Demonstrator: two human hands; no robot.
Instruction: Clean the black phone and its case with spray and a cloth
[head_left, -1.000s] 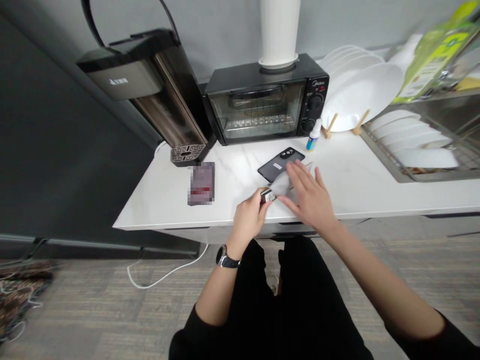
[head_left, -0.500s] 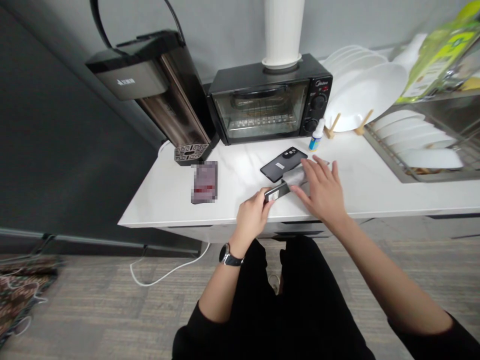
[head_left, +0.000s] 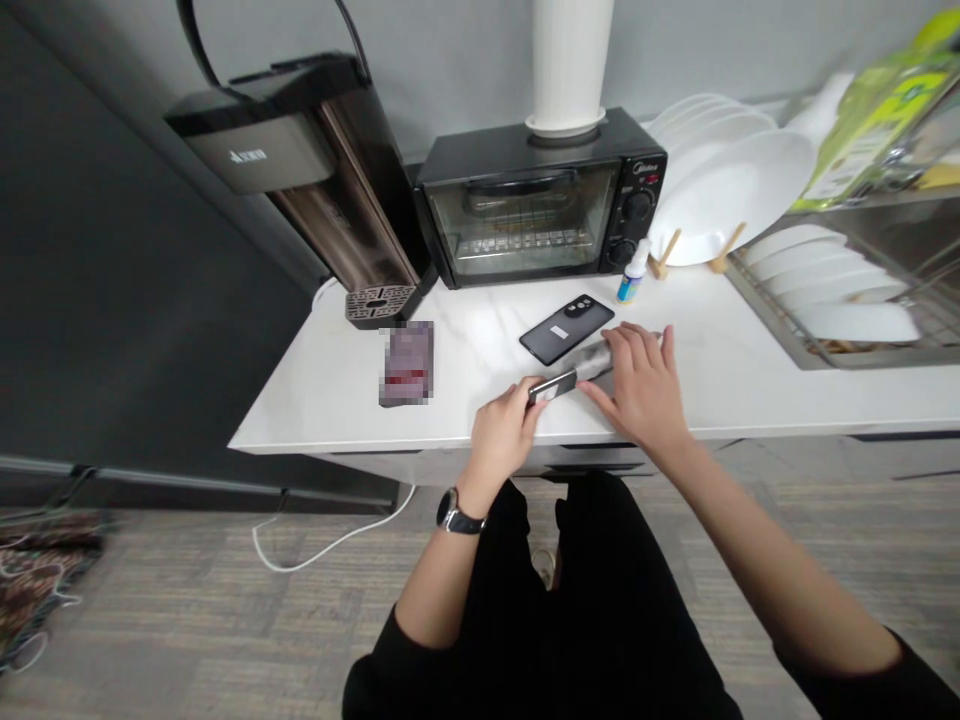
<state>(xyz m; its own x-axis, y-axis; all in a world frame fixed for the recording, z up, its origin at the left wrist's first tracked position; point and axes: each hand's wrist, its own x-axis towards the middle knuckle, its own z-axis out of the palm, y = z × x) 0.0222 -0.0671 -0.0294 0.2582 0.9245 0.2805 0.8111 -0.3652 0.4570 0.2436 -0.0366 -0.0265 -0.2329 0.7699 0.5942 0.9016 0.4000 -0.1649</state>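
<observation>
My left hand (head_left: 501, 430) is closed on the near left end of a slim dark smartphone (head_left: 553, 386), which is tilted just above the counter's front part. A white label shows on the phone near my fingers. My right hand (head_left: 646, 388) presses a thin grey cloth (head_left: 594, 358) around the phone's other end, thumb in front and fingers behind. That end is mostly hidden by the cloth and hand. Right behind lies a dark phone-shaped back or case (head_left: 551, 345) with camera rings and a white sticker. A small white spray bottle (head_left: 631, 283) with a blue label stands beyond it.
A black toaster oven (head_left: 525, 225) backs the counter (head_left: 480, 410), with a white cylinder (head_left: 571, 70) on top. To the left are a water dispenser (head_left: 352, 200) and a pixelated flat item (head_left: 407, 365). White plates (head_left: 739, 180) stand in racks at the right.
The cloth and my right fingers have slid slightly right along the phone, baring more of its edge. My left hand keeps its hold in nearly the same place.
</observation>
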